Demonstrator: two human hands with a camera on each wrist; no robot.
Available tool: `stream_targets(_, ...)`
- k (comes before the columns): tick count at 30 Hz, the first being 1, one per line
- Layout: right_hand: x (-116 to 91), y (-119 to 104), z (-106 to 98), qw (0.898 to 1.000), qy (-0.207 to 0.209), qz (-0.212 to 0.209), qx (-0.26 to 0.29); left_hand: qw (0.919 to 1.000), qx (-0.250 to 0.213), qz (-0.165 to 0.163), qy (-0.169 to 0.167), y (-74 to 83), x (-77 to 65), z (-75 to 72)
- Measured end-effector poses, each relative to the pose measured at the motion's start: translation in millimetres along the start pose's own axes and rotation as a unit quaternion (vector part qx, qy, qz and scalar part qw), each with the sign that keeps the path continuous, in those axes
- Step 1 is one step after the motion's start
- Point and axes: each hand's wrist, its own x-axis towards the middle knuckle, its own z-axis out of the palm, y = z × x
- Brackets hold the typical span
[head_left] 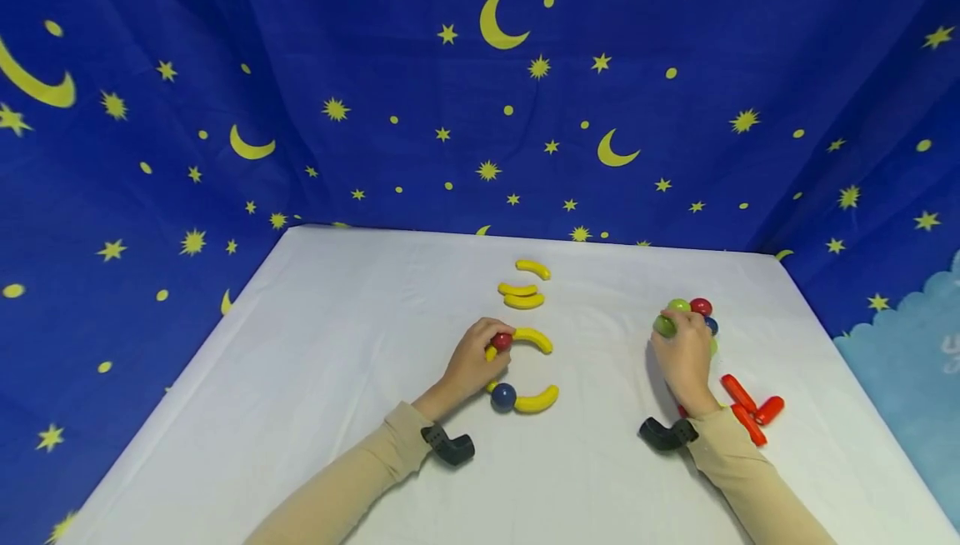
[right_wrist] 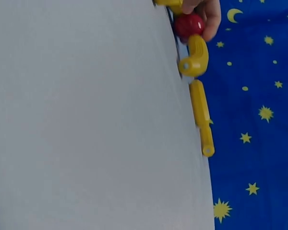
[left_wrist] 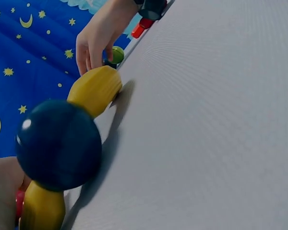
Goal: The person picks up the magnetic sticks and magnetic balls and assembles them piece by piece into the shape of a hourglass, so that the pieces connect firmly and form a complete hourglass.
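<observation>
My left hand [head_left: 471, 355] pinches a shiny red ball [head_left: 502, 342] between thumb and fingertips. A yellow curved rod [head_left: 534, 338] runs rightward from that ball. Nearer to me, a dark blue ball [head_left: 504, 397] touches another yellow curved rod [head_left: 537, 401]; the left wrist view shows this blue ball [left_wrist: 58, 144] close up. Part of one more yellow rod [head_left: 491, 353] shows beside my left fingers. On the right, my right hand [head_left: 684, 353] holds a green ball [head_left: 664, 326] at its fingertips, over a cluster of balls it partly hides.
Beyond my left hand lie several loose yellow curved rods [head_left: 523, 301]. Around my right hand are another red ball [head_left: 701, 307], a light green ball [head_left: 679, 305] and a blue ball [head_left: 711, 326]. Several red rods [head_left: 738, 393] lie by my right wrist on the white tabletop [head_left: 337, 320].
</observation>
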Motion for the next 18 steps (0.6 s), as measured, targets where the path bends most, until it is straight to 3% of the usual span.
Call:
stream_targets(3, 1, 1, 2, 0.999, -0.037, 0.010, -0.004, 0.9994, 0.015, -0.026, 0.017, 0.4, -0.2, 1.4)
stream_targets(7, -4, -1, 8, 0.997, -0.078, -0.008, 0.002, 0.9972, 0.038, -0.057, 0.028, 1.1, -1.3, 1.8)
stream_targets(13, -22, -24, 24, 0.988, -0.134, -0.060, 0.052, 0.9921, 0.096, -0.065, 0.049, 0.8, -1.3, 1.4)
stream_targets(18, -40, -44, 42, 0.974, -0.175, -0.093, 0.112, 0.9897, 0.111, -0.072, 0.054, 0.1, -1.3, 1.7)
